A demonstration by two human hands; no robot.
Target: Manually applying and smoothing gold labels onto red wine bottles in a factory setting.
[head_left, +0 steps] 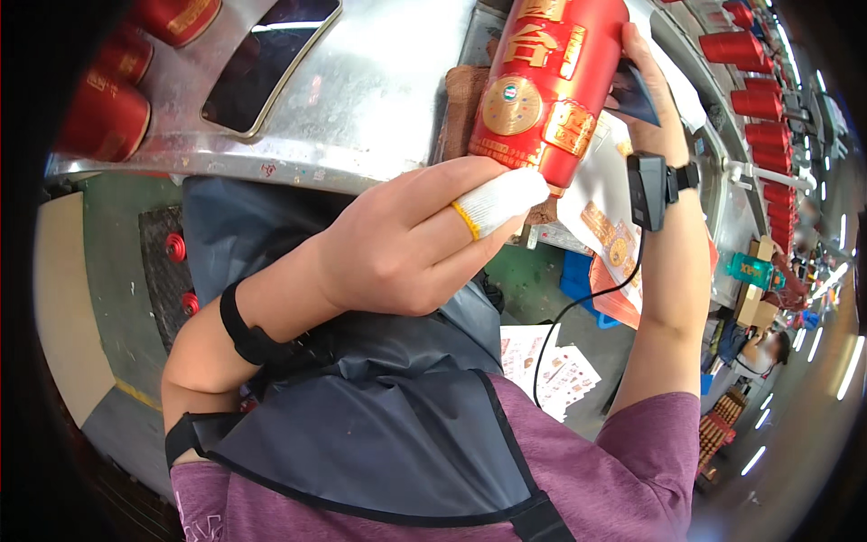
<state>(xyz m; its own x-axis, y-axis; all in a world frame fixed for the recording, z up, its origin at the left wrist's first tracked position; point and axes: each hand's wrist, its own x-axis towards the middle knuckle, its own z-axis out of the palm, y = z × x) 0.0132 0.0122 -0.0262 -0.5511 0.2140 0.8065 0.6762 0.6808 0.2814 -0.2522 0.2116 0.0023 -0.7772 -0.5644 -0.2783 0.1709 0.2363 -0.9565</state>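
Note:
A glossy red cylindrical bottle [542, 90] with gold labels and a round gold emblem leans at the table edge, its upper end cut off by the frame. My left hand [406, 235] is closed at its lower end, a white knitted finger cover [506, 199] with a yellow rim on one finger. On the bottle's far right side lies my right hand [655, 90], curled against it with most fingers hidden. A dark flat piece [634, 96] shows between that palm and the bottle; its kind is unclear. Behind the bottle is a brown cloth [462, 104].
On the metal table [379, 99] lie a dark phone [271, 63] and several red containers [104, 113] at left. Printed sheets [546, 366] and a blue bin [578, 280] are below. More red containers [763, 104] line the right; a person [763, 352] sits farther off.

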